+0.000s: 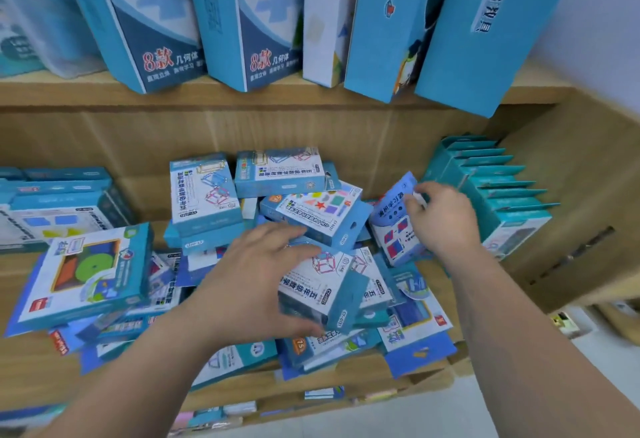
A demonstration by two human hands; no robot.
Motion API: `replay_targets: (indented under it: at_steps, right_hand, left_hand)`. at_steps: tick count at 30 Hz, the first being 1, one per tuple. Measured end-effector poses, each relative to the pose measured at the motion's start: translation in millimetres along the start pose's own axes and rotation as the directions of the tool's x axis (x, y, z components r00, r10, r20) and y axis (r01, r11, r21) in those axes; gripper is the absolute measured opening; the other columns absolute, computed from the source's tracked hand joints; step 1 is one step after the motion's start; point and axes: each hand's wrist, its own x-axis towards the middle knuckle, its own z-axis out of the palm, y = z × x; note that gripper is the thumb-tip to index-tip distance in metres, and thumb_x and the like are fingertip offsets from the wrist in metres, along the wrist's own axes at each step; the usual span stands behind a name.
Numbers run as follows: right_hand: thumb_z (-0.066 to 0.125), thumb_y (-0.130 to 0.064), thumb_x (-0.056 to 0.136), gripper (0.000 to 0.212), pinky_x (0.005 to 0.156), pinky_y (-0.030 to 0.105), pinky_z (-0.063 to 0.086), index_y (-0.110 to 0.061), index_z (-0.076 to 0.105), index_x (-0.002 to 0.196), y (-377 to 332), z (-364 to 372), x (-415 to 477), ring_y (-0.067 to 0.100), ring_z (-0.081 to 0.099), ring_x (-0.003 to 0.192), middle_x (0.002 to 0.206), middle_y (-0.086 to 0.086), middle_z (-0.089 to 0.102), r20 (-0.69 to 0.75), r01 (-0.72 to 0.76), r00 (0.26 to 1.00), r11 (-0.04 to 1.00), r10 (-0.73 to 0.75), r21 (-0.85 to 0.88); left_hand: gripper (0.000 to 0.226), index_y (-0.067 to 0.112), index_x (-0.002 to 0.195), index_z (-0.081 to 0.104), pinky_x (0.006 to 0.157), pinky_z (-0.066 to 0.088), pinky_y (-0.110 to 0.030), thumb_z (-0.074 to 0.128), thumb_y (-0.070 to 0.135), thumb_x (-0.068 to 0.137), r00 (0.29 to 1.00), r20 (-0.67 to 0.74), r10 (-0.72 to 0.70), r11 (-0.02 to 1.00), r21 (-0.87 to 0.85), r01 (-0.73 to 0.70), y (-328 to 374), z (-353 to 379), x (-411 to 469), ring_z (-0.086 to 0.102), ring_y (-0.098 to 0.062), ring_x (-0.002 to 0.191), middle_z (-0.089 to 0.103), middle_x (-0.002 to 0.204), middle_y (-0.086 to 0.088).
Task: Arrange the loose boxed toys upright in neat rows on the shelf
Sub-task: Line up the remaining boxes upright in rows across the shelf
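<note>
The right hand point(446, 226) pinches the far top edge of a red-and-blue box point(393, 233), fingers point(412, 200) clamped on it. The box is tilted, its long axis running near to far. The upright row point(495, 191) of teal boxes stands just to its right on the shelf point(31, 361), so this hand is the nearer one to slot it in. The left hand point(249, 281) spans a wireframe box point(332, 281) atop the loose pile point(311, 209), thumb hooked on its near edge.

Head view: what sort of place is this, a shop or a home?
Probably a toy or school-supply shop or stockroom. Wooden shelves hold a heap of blue boxed toys, a packed row of identical teal boxes at the right, and tall boxes on the upper shelf.
</note>
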Motion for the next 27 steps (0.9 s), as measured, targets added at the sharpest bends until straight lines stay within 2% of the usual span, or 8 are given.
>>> replay_targets:
  at_steps: [4,9,13,15,17,19,22,27]
  right_hand:
    - [0.058,-0.04,0.096,0.05,0.096,0.04,0.047,-0.013,0.055,0.139,6.8,25.2,6.0,0.036,0.054,0.121,0.137,0.017,0.051,0.262,0.092,0.964,0.982,-0.047,-0.163]
    - [0.049,-0.049,0.098,0.058,0.114,0.046,0.035,-0.017,0.046,0.146,16.8,46.7,2.7,0.033,0.032,0.143,0.154,0.016,0.037,0.464,0.155,0.885,0.954,-0.019,-0.256]
    - [0.049,-0.039,0.101,0.032,0.079,0.037,0.048,-0.015,0.069,0.101,-1.3,28.3,-19.6,0.032,0.062,0.104,0.104,0.01,0.067,0.079,0.11,0.989,0.976,-0.127,0.19]
    - [0.047,-0.049,0.1,0.044,0.068,0.037,0.05,-0.014,0.067,0.081,-24.3,5.2,-40.6,0.025,0.067,0.081,0.077,0.004,0.069,-0.002,0.08,0.996,0.834,-0.094,0.546]
    - [0.052,-0.061,0.09,0.052,0.064,0.036,0.055,-0.013,0.071,0.083,-50.8,-20.8,-61.3,0.017,0.068,0.072,0.076,0.007,0.072,0.111,0.007,0.98,0.585,-0.165,0.811]
    - [0.067,-0.062,0.077,0.048,0.061,0.039,0.054,-0.016,0.074,0.089,-72.3,-39.3,-75.2,0.016,0.067,0.07,0.08,0.008,0.074,0.239,-0.058,0.915,0.481,-0.325,0.875]
    - [0.083,-0.031,0.073,0.029,0.071,0.042,0.06,-0.02,0.073,0.098,-95.3,-40.3,-83.9,0.017,0.073,0.077,0.087,-0.002,0.077,0.292,-0.051,0.86,0.499,-0.419,0.865]
    - [0.08,-0.011,0.081,0.024,0.083,0.053,0.059,-0.024,0.072,0.099,-109.2,-25.0,-75.8,0.031,0.073,0.083,0.086,0.004,0.077,0.317,-0.147,0.874,0.421,-0.368,0.895]
  left_hand:
    - [0.108,0.045,0.15,0.03,0.123,0.011,-0.038,0.06,0.09,0.057,1.0,0.005,0.003,1.0,0.007,-0.003,1.3,-1.0,5.8,0.011,-0.01,0.15,0.021,0.161,0.018]
    - [0.114,0.034,0.149,0.039,0.112,0.02,-0.026,0.065,0.087,0.052,0.996,-0.09,-0.013,1.0,0.005,0.014,6.4,1.0,12.0,0.034,-0.012,0.135,0.041,0.145,0.013]
    - [0.118,0.033,0.148,0.041,0.111,0.027,-0.021,0.067,0.088,0.046,0.977,-0.17,-0.126,0.981,-0.169,0.097,17.7,-0.2,12.7,0.037,-0.005,0.127,0.039,0.136,0.017]
    - [0.115,0.033,0.141,0.048,0.109,0.031,-0.016,0.067,0.087,0.041,0.931,-0.292,-0.219,0.937,-0.329,0.117,23.6,-2.9,11.3,0.041,0.002,0.122,0.042,0.128,0.022]
    - [0.109,0.034,0.133,0.053,0.104,0.032,-0.012,0.072,0.083,0.038,0.862,-0.405,-0.304,0.901,-0.417,0.122,26.7,-4.7,11.5,0.045,0.003,0.117,0.044,0.122,0.023]
    - [0.102,0.031,0.127,0.055,0.1,0.041,-0.023,0.075,0.079,0.04,0.777,-0.503,-0.377,0.887,-0.439,0.146,29.6,-7.4,11.7,0.05,-0.005,0.113,0.048,0.116,0.018]
    - [0.091,0.026,0.123,0.054,0.093,0.046,-0.031,0.074,0.071,0.047,0.677,-0.583,-0.449,0.879,-0.423,0.219,33.9,-14.4,7.8,0.05,-0.01,0.108,0.049,0.11,0.013]
    - [0.099,0.032,0.129,0.05,0.089,0.038,-0.014,0.074,0.078,0.044,0.732,-0.435,-0.525,0.821,-0.486,0.3,21.1,-22.6,-17.7,0.049,0.002,0.105,0.051,0.118,0.021]
